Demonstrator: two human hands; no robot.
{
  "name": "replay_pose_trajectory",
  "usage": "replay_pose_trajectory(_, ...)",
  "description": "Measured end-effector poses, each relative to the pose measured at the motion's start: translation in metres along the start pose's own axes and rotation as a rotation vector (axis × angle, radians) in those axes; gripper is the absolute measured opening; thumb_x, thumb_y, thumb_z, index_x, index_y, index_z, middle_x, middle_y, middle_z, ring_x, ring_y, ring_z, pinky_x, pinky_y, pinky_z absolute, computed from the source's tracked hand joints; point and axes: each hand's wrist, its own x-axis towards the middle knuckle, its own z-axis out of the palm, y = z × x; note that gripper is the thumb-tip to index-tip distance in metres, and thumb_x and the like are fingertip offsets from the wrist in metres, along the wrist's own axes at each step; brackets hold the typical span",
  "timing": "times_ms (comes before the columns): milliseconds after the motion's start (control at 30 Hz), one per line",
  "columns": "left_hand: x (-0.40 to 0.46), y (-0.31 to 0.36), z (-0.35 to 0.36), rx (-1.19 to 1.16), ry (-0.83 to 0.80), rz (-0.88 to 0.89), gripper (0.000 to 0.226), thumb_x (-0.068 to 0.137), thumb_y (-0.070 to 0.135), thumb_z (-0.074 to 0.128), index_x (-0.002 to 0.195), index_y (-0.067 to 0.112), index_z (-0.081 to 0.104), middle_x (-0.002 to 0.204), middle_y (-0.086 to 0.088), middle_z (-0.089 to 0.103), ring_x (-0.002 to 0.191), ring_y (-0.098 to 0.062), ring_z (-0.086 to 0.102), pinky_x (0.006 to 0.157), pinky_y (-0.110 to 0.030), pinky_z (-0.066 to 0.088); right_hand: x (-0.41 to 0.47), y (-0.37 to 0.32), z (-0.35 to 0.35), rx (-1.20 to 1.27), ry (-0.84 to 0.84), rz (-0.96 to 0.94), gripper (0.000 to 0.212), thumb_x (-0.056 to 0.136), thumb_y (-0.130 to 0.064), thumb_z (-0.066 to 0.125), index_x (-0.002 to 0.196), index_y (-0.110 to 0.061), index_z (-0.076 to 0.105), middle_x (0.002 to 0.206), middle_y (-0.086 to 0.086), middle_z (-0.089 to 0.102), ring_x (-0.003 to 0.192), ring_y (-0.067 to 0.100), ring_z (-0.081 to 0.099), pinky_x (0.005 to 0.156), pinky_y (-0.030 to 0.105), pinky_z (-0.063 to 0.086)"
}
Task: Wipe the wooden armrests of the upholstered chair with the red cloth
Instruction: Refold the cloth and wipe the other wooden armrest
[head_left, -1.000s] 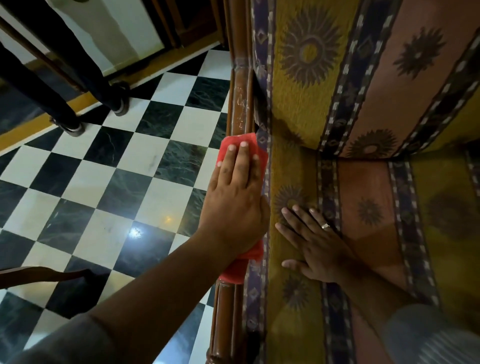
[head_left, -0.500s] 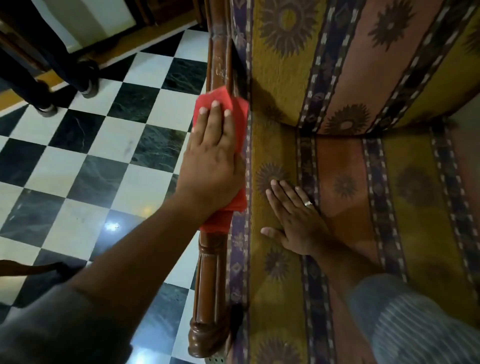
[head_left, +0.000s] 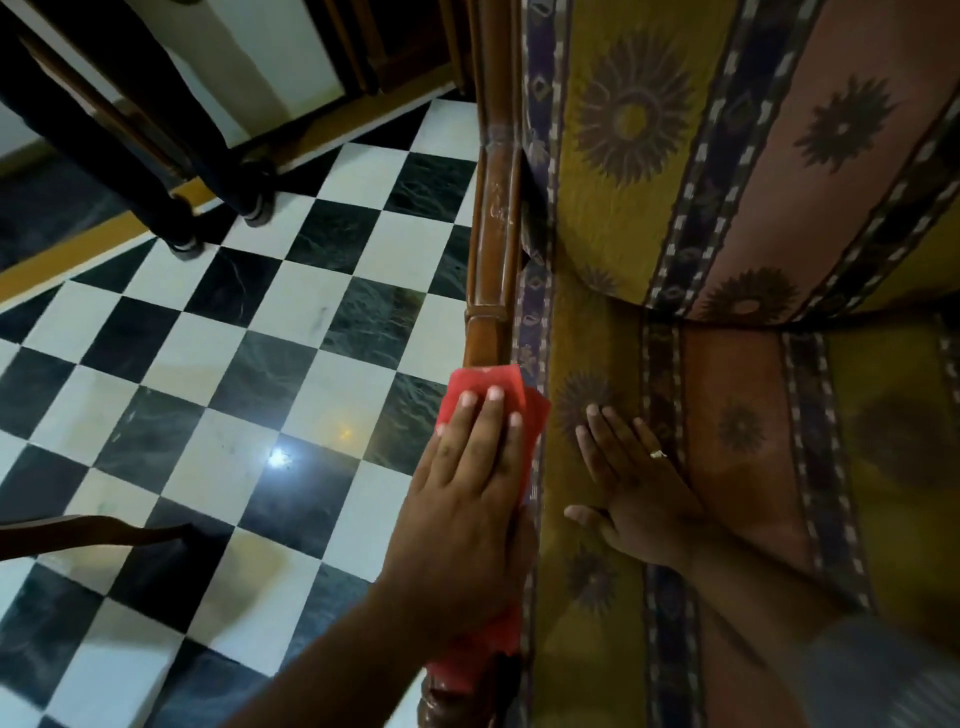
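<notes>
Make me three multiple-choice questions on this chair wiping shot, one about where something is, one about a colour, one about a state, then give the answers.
1. Where does the right hand rest?
A. On the seat cushion
B. On the tiled floor
C. On the wooden armrest

2. What colour is the cloth under the left hand?
A. Blue
B. Red
C. White

3. How is the left hand working the cloth?
A. Pinching it in the air
B. Pressing it flat onto the armrest
C. Letting it lie untouched

Answers:
1. A, since the right hand lies palm down with fingers spread on the patterned cushion beside the armrest.
2. B, since red fabric shows past the fingertips and again near the wrist.
3. B, since the left hand's fingers lie extended across the cloth on top of the wooden rail.
</notes>
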Motion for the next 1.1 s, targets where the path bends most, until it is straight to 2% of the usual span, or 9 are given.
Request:
replay_pose_trajectory(133,0.043,-0.023,-0.007,0.045,-0.053,0.079,0.078,0.095,0.055,0.038,0.156,0.018,0.006,0.166,-0.009,0.006,0.155,-0.027,-0.002,0.122,-0.05,0.009,0.041,0.033,-0.021,-0.092,-0.055,-0.158,0.109,0.083,-0.085,0.035,0.153,-0.001,0.028,0.163,0.021,0.021,0.152,0.037,0.019,0.12,0.054,0.024)
replay_pose_trajectory(233,0.085,-0.039,-0.015,0.037,-0.061,0.131,0.079,0.094,0.058,0.032,0.156,0.018,0.003,0.167,-0.008,0.002,0.154,-0.023,-0.006,0.12,-0.042,-0.001,0.07,0.047,-0.023,-0.094,-0.073,-0.145,0.113,0.081,-0.088,0.032,0.154,-0.002,0.024,0.165,0.022,0.015,0.153,0.037,0.012,0.122,0.054,0.019)
replay_pose_trajectory(300,0.115,-0.05,-0.02,0.039,-0.05,0.119,0.083,0.094,0.06,0.03,0.158,0.015,0.004,0.168,-0.009,0.0,0.154,-0.023,-0.007,0.119,-0.039,-0.007,0.074,0.049,-0.015,-0.089,-0.078,-0.153,0.113,0.081,-0.089,0.031,0.155,-0.003,0.021,0.165,0.022,0.011,0.154,0.037,0.007,0.123,0.054,0.015)
replay_pose_trajectory(533,0.226,-0.067,-0.035,0.129,-0.014,-0.008,0.1,0.086,0.068,0.031,0.158,0.006,0.001,0.167,-0.017,0.002,0.154,-0.03,-0.004,0.126,-0.046,0.006,0.074,0.053,-0.005,-0.06,-0.081,-0.147,0.114,0.081,-0.09,0.028,0.157,-0.007,0.012,0.167,0.018,0.003,0.155,0.033,0.002,0.122,0.055,0.014)
replay_pose_trajectory(600,0.228,-0.062,-0.033,0.121,0.003,-0.043,0.1,0.087,0.069,0.032,0.158,0.006,0.0,0.167,-0.017,0.001,0.154,-0.029,-0.005,0.126,-0.046,0.007,0.073,0.053,-0.006,-0.052,-0.097,-0.14,0.115,0.08,-0.09,0.029,0.157,-0.007,0.01,0.167,0.017,0.003,0.155,0.033,0.001,0.122,0.055,0.016)
replay_pose_trajectory(733,0.188,-0.048,-0.027,-0.053,0.062,-0.133,0.101,0.088,0.067,0.038,0.157,0.006,-0.003,0.167,-0.016,-0.002,0.154,-0.029,-0.007,0.126,-0.042,0.003,0.073,0.051,-0.007,-0.011,-0.092,-0.128,0.116,0.079,-0.09,0.035,0.157,-0.006,0.016,0.167,0.018,0.006,0.155,0.034,0.006,0.121,0.057,0.02)
replay_pose_trajectory(867,0.159,-0.04,-0.02,0.007,0.017,-0.138,0.107,0.082,0.074,0.031,0.157,0.006,-0.003,0.167,-0.015,-0.005,0.154,-0.029,-0.01,0.126,-0.043,0.002,0.073,0.051,-0.006,-0.004,-0.088,-0.136,0.115,0.08,-0.089,0.035,0.156,-0.005,0.018,0.166,0.02,0.011,0.154,0.035,0.009,0.12,0.057,0.021)
replay_pose_trajectory(1000,0.195,-0.049,-0.028,0.081,0.016,-0.125,0.11,0.081,0.076,0.032,0.157,0.004,-0.002,0.167,-0.018,-0.004,0.154,-0.03,-0.008,0.126,-0.046,0.006,0.074,0.051,-0.004,-0.006,-0.058,-0.148,0.115,0.08,-0.089,0.036,0.156,-0.005,0.02,0.166,0.019,0.011,0.154,0.035,0.01,0.122,0.055,0.017)
replay_pose_trajectory(1100,0.226,-0.054,-0.032,0.091,0.044,-0.157,0.107,0.085,0.074,0.036,0.157,0.004,-0.002,0.167,-0.018,-0.002,0.154,-0.031,-0.005,0.125,-0.049,0.007,0.073,0.051,-0.001,-0.008,-0.046,-0.139,0.114,0.08,-0.089,0.036,0.156,-0.006,0.018,0.167,0.017,0.01,0.154,0.034,0.009,0.121,0.055,0.02)
